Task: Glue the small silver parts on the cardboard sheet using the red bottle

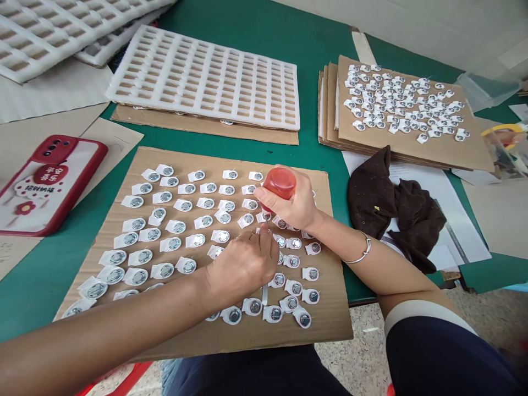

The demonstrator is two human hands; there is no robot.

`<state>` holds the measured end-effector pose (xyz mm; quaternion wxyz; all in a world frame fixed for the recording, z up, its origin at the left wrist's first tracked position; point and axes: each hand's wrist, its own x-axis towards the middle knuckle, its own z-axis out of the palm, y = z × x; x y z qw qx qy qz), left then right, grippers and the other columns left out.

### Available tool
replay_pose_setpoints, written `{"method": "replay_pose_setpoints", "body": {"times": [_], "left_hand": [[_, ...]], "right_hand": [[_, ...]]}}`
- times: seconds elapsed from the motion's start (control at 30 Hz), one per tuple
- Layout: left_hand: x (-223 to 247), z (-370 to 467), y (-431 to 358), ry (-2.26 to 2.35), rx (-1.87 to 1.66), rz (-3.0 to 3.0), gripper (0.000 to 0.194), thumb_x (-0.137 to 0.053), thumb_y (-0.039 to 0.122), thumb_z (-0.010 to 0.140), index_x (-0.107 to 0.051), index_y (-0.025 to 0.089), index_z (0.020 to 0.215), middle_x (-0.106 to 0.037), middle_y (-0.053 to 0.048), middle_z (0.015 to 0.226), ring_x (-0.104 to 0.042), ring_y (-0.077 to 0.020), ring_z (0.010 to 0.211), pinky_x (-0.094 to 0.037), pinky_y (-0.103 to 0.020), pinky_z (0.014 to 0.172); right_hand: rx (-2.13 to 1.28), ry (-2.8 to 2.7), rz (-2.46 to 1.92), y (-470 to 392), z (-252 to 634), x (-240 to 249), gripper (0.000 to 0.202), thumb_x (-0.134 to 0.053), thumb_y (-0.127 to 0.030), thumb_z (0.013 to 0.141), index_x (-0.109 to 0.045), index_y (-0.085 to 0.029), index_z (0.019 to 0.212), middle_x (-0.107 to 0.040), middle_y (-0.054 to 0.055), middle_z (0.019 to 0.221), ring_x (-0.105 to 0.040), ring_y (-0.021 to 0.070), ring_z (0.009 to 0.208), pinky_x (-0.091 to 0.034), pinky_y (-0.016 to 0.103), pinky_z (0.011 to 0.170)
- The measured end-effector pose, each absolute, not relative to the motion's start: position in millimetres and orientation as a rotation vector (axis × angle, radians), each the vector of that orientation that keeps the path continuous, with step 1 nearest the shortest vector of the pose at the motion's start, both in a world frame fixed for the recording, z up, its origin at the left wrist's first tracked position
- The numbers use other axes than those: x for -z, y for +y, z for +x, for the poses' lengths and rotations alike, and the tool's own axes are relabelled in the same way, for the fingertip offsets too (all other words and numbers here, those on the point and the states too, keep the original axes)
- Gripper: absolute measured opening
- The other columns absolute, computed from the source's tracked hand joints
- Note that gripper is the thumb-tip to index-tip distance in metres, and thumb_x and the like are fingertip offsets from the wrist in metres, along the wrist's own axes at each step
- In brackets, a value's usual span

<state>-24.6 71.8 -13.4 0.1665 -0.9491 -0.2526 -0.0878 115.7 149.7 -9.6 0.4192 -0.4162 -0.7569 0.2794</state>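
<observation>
My right hand is closed around a translucent red squeeze bottle, held with its narrow end down over the parts. Just below it, my left hand is closed, its fingertips pinched near the bottle's tip. A thin white stick pokes out under the left hand and appears to be in its grip, though the fingers hide most of it. Small round silver discs on white tabs lie in rough rows on a cardboard sheet. Both forearms and hands cover some of them.
White foam grid trays lie behind the sheet and at upper left. A cardboard stack at right carries more discs. A dark brown cloth rests on paper. A phone in a red case lies left on the green table.
</observation>
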Motion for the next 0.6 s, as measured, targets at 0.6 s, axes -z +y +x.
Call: {"method": "replay_pose_setpoints", "body": {"times": [0.6], "left_hand": [[13.2,-23.3,72.5,-0.731,0.273,-2.679,0.026,-0.037,-0.003,0.076,-0.058,0.001,0.09,-0.065,-0.018,0.081,-0.062,-0.0173,0.061,-0.052,-0.028,0.052]], "right_hand": [[-0.684,-1.885,-1.04,151.5,115.8,11.5,0.029,-0.061,-0.043,0.073,-0.047,-0.021,0.062,-0.056,-0.001,0.064,-0.049,0.0125,0.059,-0.047,0.032,0.065]]}}
